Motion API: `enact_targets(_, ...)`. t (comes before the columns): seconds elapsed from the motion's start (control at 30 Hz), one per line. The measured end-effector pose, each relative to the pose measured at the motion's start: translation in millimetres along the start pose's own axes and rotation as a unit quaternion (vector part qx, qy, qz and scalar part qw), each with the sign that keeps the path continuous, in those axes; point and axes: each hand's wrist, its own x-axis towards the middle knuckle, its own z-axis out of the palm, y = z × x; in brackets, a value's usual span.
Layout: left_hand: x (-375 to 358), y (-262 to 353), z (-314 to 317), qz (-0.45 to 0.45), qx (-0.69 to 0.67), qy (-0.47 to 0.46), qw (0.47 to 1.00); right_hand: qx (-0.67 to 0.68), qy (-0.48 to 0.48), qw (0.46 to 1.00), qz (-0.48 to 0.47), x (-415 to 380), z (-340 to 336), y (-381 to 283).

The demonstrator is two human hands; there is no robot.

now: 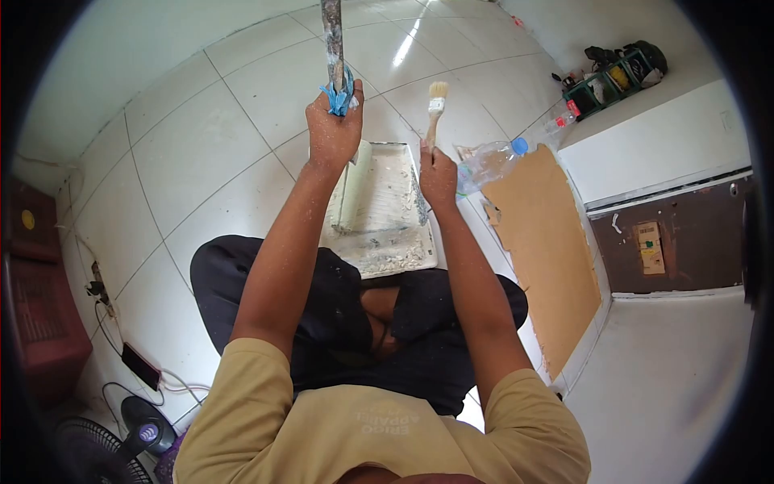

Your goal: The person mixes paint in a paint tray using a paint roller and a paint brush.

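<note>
- While the left hand [334,139] is closed around a paint-smeared pole [332,40], with blue wrapping [342,103] bunched at the grip, the right hand [439,173] grips a paintbrush [434,119] by its handle, bristles toward the far side.
- On the tiled floor [201,153], just beyond the person's bent legs [322,298], lies a paint-crusted tray [436,260].
- A roller [352,194] rests along the tray's left side.
- Right of the tray, a clear bottle [489,164] lies near a cardboard sheet [548,250].
- At the far right sits a filled green crate [610,94].
</note>
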Motion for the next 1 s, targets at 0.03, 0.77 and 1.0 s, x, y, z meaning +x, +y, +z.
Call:
enact_targets(0.03, 1.1, -1.2, 0.1, 0.002, 0.003, -0.005, 1.000, 0.021, -0.005, 1.000, 0.007, -3.8, -13.4, -10.0)
enact_targets(0.77, -29.7, 19.2, 10.6, 0.066, 0.114, 0.001, 0.991, -0.040, -0.245, 0.963, 0.104, -81.0, -149.1, 91.2)
enact_targets(1.0, -31.1, 18.0, 14.9, 0.125, 0.117, -0.023, 0.985, 0.429, -0.132, 0.865, 0.225, -90.9, -163.8, 102.5)
